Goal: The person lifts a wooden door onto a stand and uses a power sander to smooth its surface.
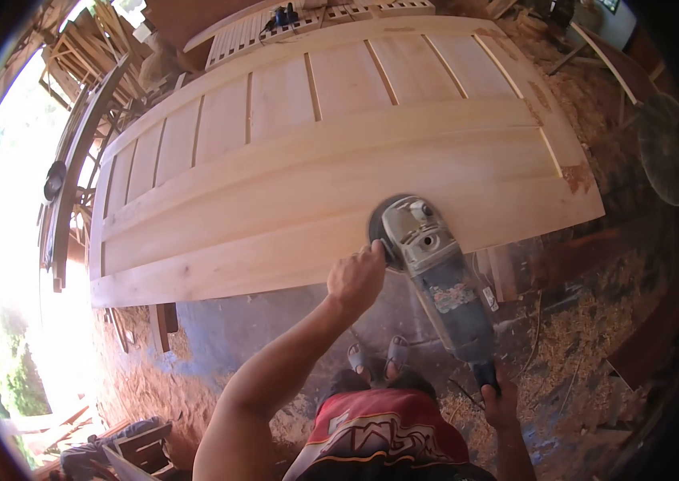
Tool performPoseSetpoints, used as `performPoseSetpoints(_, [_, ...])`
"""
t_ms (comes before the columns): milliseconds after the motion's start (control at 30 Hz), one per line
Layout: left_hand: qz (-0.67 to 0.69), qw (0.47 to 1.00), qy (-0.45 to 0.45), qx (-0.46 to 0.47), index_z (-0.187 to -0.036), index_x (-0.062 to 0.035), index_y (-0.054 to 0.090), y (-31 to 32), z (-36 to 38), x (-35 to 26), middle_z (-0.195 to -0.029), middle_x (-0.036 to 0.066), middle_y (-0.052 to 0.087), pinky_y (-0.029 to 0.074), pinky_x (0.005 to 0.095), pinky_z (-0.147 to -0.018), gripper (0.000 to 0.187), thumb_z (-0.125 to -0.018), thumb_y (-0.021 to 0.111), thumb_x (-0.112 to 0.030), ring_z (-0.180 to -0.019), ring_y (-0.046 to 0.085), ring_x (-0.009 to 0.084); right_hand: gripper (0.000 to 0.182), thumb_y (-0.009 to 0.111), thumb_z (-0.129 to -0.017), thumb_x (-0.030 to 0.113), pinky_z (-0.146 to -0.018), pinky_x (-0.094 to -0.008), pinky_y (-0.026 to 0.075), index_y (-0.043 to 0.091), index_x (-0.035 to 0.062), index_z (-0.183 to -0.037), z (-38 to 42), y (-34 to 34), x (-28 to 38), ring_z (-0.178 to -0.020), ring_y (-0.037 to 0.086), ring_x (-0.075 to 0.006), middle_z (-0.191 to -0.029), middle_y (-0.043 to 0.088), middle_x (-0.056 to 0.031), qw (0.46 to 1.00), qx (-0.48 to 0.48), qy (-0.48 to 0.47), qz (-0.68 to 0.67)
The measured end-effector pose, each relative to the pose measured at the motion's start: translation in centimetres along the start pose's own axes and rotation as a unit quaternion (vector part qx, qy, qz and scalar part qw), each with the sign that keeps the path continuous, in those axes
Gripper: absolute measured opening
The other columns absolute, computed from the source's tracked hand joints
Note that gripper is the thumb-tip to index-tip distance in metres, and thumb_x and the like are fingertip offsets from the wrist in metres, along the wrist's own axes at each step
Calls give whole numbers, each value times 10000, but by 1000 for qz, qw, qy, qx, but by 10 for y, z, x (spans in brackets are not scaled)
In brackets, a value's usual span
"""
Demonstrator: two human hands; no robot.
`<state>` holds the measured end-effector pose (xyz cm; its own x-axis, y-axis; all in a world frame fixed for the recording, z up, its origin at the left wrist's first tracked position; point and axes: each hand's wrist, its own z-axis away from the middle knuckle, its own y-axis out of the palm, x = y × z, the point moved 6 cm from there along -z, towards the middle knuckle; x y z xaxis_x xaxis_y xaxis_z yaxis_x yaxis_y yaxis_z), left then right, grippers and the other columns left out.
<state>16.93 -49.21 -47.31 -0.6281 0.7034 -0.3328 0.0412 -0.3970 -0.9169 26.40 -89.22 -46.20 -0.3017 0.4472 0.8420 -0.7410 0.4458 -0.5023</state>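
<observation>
An angle grinder (445,280) with a grey metal head and a dark blue body lies across the near edge of a pale wooden panel (291,188). Its round dark disc rests on or just over the wood; the contact itself is hidden under the head. My left hand (357,276) is closed round the side handle beside the head. Lower right, my right hand (501,401) grips the black rear end of the grinder. The panel has a frame and several narrow slats set between grooves, with reddish-brown patches at its right corner.
Behind the panel stands another slatted wooden piece (235,44) with a dark power tool (283,16) on it. Wood pieces (91,48) are stacked at the far left. A round fan-like guard (668,148) stands at the right. Shavings (596,321) cover the floor, and a cord runs near the grinder.
</observation>
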Motion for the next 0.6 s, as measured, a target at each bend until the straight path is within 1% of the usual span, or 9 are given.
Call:
performPoseSetpoints(100, [9, 999, -50, -16, -1064, -33, 563, -10, 33, 54, -1023, 208, 732, 580, 521, -805, 142, -960, 547, -128, -923, 737, 405, 553, 646, -947, 162, -898, -374, 545, 539, -32, -1453, -6, 39, 21, -1044, 725, -306, -1186, 708, -234, 999, 48, 23, -4])
performPoseSetpoints(200, [18, 994, -101, -30, -1069, -40, 575, -25, 66, 110, -1005, 220, 732, 562, 552, -814, 166, -972, 551, -173, -923, 720, 439, 541, 680, -939, 152, -968, -386, 539, 560, -22, -1436, -24, 81, 68, -1177, 695, -365, -1268, 685, -266, 996, 93, -8, -14])
performPoseSetpoints(267, [12, 989, -142, -37, -1071, -47, 582, -31, 87, 152, -988, 225, 731, 553, 560, -801, 177, -976, 570, -196, -909, 713, 447, 554, 707, -938, 179, -980, -388, 539, 564, -1, -1442, -30, 114, 75, -1192, 682, -375, -1271, 683, -262, 993, 109, -43, -13])
performPoseSetpoints(333, [14, 987, -142, -77, -1072, -59, 583, -33, 109, 199, -975, 229, 727, 542, 566, -779, 190, -961, 614, -210, -882, 706, 448, 568, 731, -936, 201, -984, -393, 541, 565, 22, -1449, -36, 146, 93, -1197, 673, -383, -1271, 683, -258, 989, 125, -73, -8])
performPoseSetpoints(400, [-1, 983, -161, -89, -1071, -70, 577, -37, 133, 237, -943, 228, 727, 537, 569, -762, 189, -948, 644, -198, -858, 704, 446, 585, 750, -931, 218, -981, -399, 544, 565, 46, -1458, -49, 172, 117, -1192, 670, -388, -1268, 684, -253, 985, 140, -102, -1])
performPoseSetpoints(467, [-6, 979, -179, -98, -1069, -70, 571, -40, 151, 267, -894, 221, 726, 535, 569, -747, 195, -942, 654, -192, -839, 701, 448, 584, 749, -932, 210, -980, -396, 545, 562, 65, -1466, -57, 193, 129, -1190, 671, -386, -1271, 687, -246, 975, 201, -93, 12])
performPoseSetpoints(500, [-3, 980, -167, -110, -1065, -70, 564, -43, 158, 275, -861, 209, 726, 535, 569, -734, 189, -943, 651, -186, -826, 701, 448, 585, 748, -932, 206, -980, -395, 546, 561, 74, -1470, -58, 199, 130, -1188, 671, -384, -1273, 688, -242, 968, 232, -90, 18])
performPoseSetpoints(600, [-9, 976, -188, -114, -1065, -70, 559, -41, 169, 277, -866, 215, 727, 534, 571, -727, 188, -944, 647, -182, -818, 699, 449, 584, 742, -933, 181, -981, -396, 546, 553, 50, -1470, -60, 201, 124, -1191, 670, -388, -1286, 684, -241, 961, 257, -99, 9])
